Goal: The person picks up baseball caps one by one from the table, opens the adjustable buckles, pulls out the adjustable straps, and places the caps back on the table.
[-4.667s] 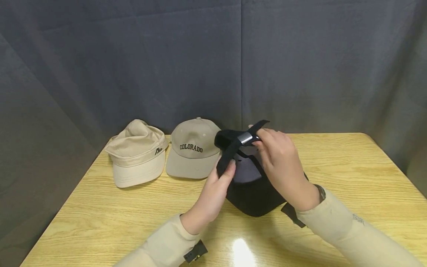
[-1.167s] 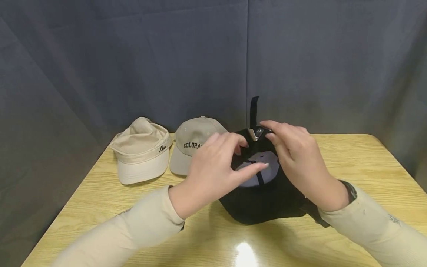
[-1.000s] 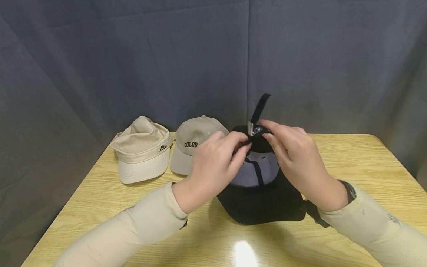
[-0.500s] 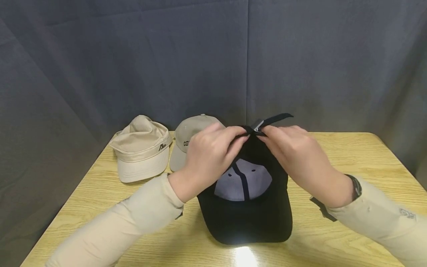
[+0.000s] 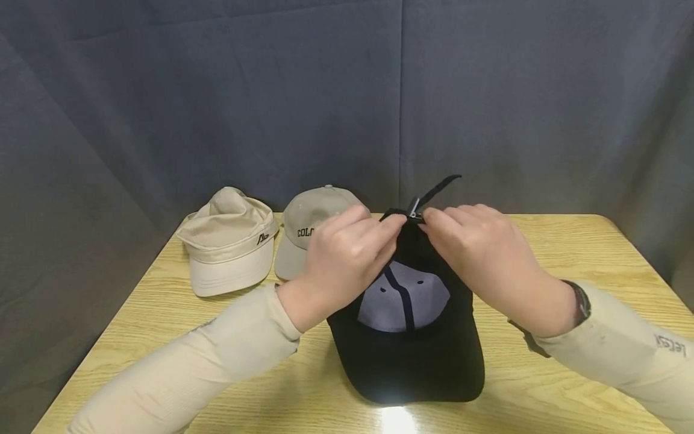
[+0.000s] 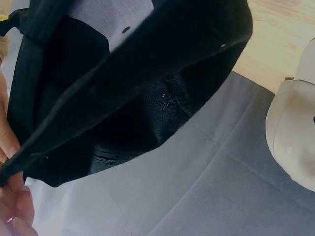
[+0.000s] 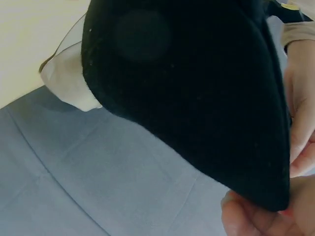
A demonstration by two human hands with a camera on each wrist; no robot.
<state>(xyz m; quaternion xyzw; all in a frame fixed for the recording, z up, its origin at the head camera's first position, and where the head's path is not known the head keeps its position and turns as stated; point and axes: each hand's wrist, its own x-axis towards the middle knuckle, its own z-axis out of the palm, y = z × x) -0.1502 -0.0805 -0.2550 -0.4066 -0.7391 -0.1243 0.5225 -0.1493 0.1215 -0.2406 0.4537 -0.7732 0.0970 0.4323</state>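
Observation:
In the head view a black cap [image 5: 412, 367] shows its grey-lined inside, its brim toward the person. The left hand [image 5: 347, 256] pinches the strap end at the left of a small metal buckle [image 5: 414, 207]. On the buckle's other side, the right hand [image 5: 488, 262] pinches the strap. A loose strap tail [image 5: 441, 188] sticks up to the right from the buckle. In the left wrist view, fingers [image 6: 12, 142] hold the edge of the black cap [image 6: 133, 73]. The right wrist view shows fingertips [image 7: 241, 216] at the lower corner of the black cap [image 7: 182, 73].
A beige cap with a dark logo [image 5: 228, 241] lies at the back left of the wooden table [image 5: 585, 259]. Beside it is a beige lettered cap [image 5: 295, 256], partly behind the left hand. A grey curtain [image 5: 325, 90] hangs behind the table.
The left thumb and fingers, apart 1.2 s ago, now pinch the strap. The black cap has swung nearer the person, its inside facing up more. The loose tail has tipped to the right.

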